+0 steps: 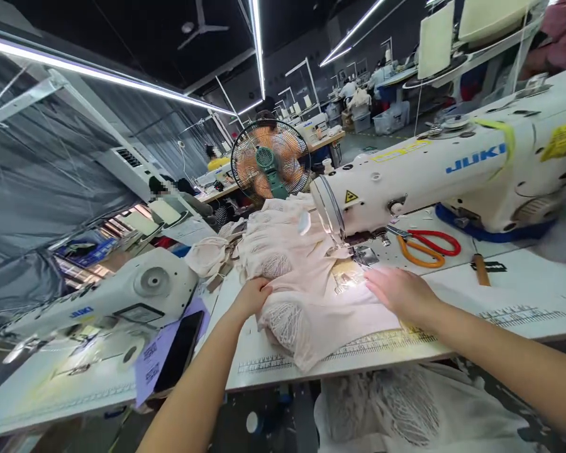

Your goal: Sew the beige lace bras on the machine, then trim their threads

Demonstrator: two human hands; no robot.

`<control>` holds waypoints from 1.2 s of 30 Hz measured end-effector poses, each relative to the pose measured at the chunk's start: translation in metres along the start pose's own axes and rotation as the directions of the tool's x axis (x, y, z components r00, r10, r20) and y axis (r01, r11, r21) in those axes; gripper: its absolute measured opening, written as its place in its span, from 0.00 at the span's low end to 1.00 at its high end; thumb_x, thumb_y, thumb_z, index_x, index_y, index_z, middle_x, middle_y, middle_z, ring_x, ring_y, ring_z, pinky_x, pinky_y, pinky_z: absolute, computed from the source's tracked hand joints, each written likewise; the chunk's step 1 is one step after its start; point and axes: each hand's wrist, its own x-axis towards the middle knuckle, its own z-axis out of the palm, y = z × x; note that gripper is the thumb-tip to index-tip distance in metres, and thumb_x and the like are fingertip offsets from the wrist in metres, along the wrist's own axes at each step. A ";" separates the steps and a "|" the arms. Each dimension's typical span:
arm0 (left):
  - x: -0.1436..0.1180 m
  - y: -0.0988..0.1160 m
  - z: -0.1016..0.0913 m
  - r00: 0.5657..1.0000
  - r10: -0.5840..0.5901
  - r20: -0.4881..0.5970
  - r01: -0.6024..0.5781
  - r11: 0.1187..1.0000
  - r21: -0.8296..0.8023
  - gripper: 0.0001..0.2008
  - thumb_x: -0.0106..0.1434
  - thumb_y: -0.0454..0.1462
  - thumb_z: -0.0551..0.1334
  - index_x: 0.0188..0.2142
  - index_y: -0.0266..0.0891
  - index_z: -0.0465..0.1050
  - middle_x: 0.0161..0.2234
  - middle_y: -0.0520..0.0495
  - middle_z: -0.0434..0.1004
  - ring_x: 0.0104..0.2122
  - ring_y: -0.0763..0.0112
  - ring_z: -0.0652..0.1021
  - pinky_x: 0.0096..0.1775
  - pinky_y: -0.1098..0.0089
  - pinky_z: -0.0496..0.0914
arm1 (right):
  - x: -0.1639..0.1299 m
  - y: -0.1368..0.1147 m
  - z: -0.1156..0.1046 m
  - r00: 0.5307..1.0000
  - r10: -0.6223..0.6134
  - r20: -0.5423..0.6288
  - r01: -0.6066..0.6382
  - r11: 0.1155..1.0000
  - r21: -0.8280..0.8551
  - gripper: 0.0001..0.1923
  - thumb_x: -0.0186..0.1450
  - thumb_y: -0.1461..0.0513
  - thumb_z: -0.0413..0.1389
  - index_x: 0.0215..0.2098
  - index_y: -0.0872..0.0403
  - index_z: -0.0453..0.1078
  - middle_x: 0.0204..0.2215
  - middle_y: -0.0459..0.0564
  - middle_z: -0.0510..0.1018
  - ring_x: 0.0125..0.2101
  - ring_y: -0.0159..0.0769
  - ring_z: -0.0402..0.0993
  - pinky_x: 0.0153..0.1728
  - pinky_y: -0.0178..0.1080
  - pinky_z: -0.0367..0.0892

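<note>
Head view: the left hand (253, 296) clutches the bunched pink fabric (302, 277) near the tabletop's (500, 296) front edge. The right hand (399, 290) lies flat and released on it, just before the sewing machine (453, 173). Orange-red scissors (424, 245) lie behind, under the machine arm. The needle is hard to make out.

The white sewing table (514, 302) carries pink fabric (306, 283), scissors (427, 244) and a sewing machine (453, 173).

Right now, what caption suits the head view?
Both hands press pale pink lacy fabric at a white sewing machine.
</note>
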 end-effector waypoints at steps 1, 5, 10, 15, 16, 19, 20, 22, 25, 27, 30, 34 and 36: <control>0.000 0.005 -0.005 1.000 0.010 -0.029 -0.008 0.998 0.056 0.07 0.56 0.33 0.54 0.23 0.36 0.66 0.27 0.45 0.72 0.31 0.62 0.73 0.34 0.65 0.65 | 0.001 -0.004 0.001 0.999 -0.005 -0.036 0.004 0.999 -0.050 0.11 0.63 0.67 0.46 0.33 0.55 0.70 0.35 0.58 0.75 0.36 0.47 0.70 0.34 0.44 0.63; -0.004 0.048 -0.005 0.987 0.141 -0.082 -0.122 0.973 0.197 0.08 0.60 0.32 0.51 0.30 0.35 0.68 0.38 0.39 0.72 0.41 0.57 0.73 0.42 0.59 0.65 | -0.005 -0.020 0.006 0.996 -0.049 -0.079 0.033 0.980 -0.197 0.09 0.62 0.65 0.48 0.28 0.55 0.70 0.32 0.59 0.74 0.33 0.47 0.69 0.32 0.45 0.64; 0.025 0.110 0.043 0.874 0.465 0.140 -0.483 0.861 0.157 0.09 0.60 0.30 0.54 0.39 0.38 0.70 0.45 0.44 0.72 0.45 0.66 0.73 0.44 0.71 0.67 | -0.024 -0.038 0.032 0.988 -0.155 0.001 0.150 0.952 -0.268 0.09 0.58 0.61 0.55 0.35 0.57 0.72 0.36 0.61 0.76 0.36 0.50 0.73 0.33 0.46 0.69; 0.079 0.130 0.080 0.962 0.266 0.060 -0.272 0.951 0.145 0.17 0.66 0.40 0.49 0.42 0.32 0.70 0.43 0.35 0.74 0.41 0.59 0.77 0.39 0.65 0.70 | -0.017 -0.031 0.048 0.955 -0.289 0.060 0.295 0.916 -0.271 0.20 0.60 0.61 0.53 0.50 0.60 0.68 0.51 0.67 0.70 0.52 0.57 0.66 0.48 0.55 0.65; 0.087 0.130 0.082 0.973 0.226 0.043 -0.230 0.963 0.144 0.18 0.67 0.41 0.47 0.41 0.32 0.71 0.41 0.35 0.75 0.40 0.58 0.77 0.38 0.65 0.70 | -0.013 -0.027 0.048 0.946 -0.316 0.076 0.325 0.909 -0.262 0.21 0.60 0.61 0.53 0.50 0.59 0.68 0.52 0.65 0.70 0.53 0.56 0.65 0.49 0.54 0.64; 0.100 0.131 0.080 0.986 0.167 0.010 -0.167 0.976 0.142 0.16 0.65 0.40 0.49 0.42 0.33 0.71 0.39 0.35 0.76 0.40 0.58 0.77 0.37 0.66 0.70 | -0.001 -0.012 0.045 0.916 -0.384 0.113 0.400 0.888 -0.225 0.21 0.61 0.60 0.52 0.52 0.56 0.67 0.54 0.61 0.69 0.55 0.51 0.64 0.51 0.52 0.63; 0.100 0.131 0.077 0.985 0.172 0.001 -0.170 0.975 0.146 0.16 0.64 0.40 0.51 0.45 0.32 0.69 0.41 0.34 0.76 0.40 0.57 0.77 0.36 0.66 0.70 | 0.002 -0.008 0.043 0.909 -0.400 0.119 0.417 0.884 -0.213 0.22 0.62 0.59 0.51 0.53 0.56 0.67 0.55 0.60 0.69 0.55 0.50 0.63 0.52 0.52 0.63; 0.093 0.129 0.071 0.974 0.228 -0.009 -0.223 0.961 0.162 0.17 0.63 0.38 0.53 0.49 0.32 0.66 0.45 0.33 0.73 0.41 0.57 0.77 0.37 0.65 0.70 | 0.007 -0.001 0.041 0.899 -0.422 0.122 0.438 0.879 -0.189 0.21 0.63 0.58 0.50 0.53 0.57 0.67 0.55 0.61 0.68 0.55 0.51 0.63 0.52 0.53 0.63; 0.072 0.120 0.064 0.907 0.415 0.075 -0.422 0.887 0.186 0.13 0.63 0.34 0.52 0.43 0.34 0.70 0.45 0.37 0.73 0.43 0.60 0.76 0.43 0.65 0.69 | 0.010 0.003 0.040 0.893 -0.438 0.107 0.450 0.880 -0.151 0.22 0.63 0.57 0.51 0.53 0.58 0.67 0.55 0.61 0.68 0.55 0.52 0.63 0.52 0.54 0.62; 0.057 0.111 0.064 0.821 0.543 0.176 -0.568 0.806 0.163 0.10 0.63 0.35 0.54 0.40 0.37 0.73 0.44 0.43 0.75 0.45 0.64 0.75 0.47 0.69 0.68 | 0.011 0.003 0.040 0.894 -0.440 0.087 0.448 0.885 -0.128 0.22 0.63 0.58 0.51 0.53 0.58 0.67 0.54 0.61 0.69 0.55 0.51 0.63 0.52 0.53 0.62; 0.043 0.096 0.074 0.686 0.700 0.198 -0.726 0.676 0.127 0.13 0.65 0.37 0.53 0.47 0.37 0.69 0.51 0.44 0.72 0.50 0.67 0.72 0.52 0.71 0.65 | 0.009 0.003 0.040 0.897 -0.438 0.060 0.442 0.890 -0.113 0.18 0.62 0.60 0.51 0.49 0.57 0.69 0.51 0.59 0.72 0.54 0.49 0.65 0.52 0.52 0.63; 0.045 0.085 0.091 0.624 0.775 0.101 -0.777 0.600 0.191 0.17 0.67 0.37 0.50 0.51 0.31 0.66 0.55 0.38 0.68 0.53 0.63 0.70 0.54 0.66 0.65 | -0.005 0.009 0.041 0.899 -0.438 0.010 0.435 0.890 -0.139 0.20 0.64 0.61 0.48 0.52 0.60 0.66 0.53 0.62 0.70 0.54 0.48 0.65 0.51 0.51 0.66; 0.049 0.085 0.095 0.627 0.775 0.075 -0.769 0.600 0.222 0.17 0.67 0.37 0.50 0.51 0.31 0.67 0.55 0.38 0.68 0.53 0.62 0.69 0.54 0.65 0.65 | -0.014 0.015 0.041 0.895 -0.444 -0.044 0.432 0.887 -0.166 0.20 0.65 0.61 0.45 0.52 0.62 0.67 0.52 0.63 0.71 0.53 0.47 0.67 0.50 0.50 0.67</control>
